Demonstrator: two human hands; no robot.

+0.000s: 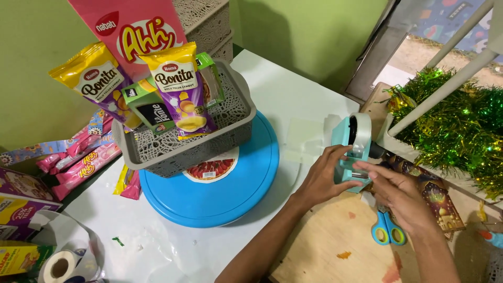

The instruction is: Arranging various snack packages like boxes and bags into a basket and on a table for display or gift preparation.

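The tape dispenser [352, 149] — teal, upright, its roll at the top — is set on the white table [293, 94] at the edge of a wooden board [325, 246], its long axis running away from the person. It is gripped from the near-left side by the left hand [322, 175], fingers curled closed round its base. The right hand [401, 196] is laid against its right side, fingertips [361, 166] pinched at the cutter end; whether tape is held cannot be told. Both forearms are reached in from below. Blue scissors [387, 230] lie just under the right hand; a grey basket [230, 123] of snacks stands on a blue lid [236, 194] to the left.
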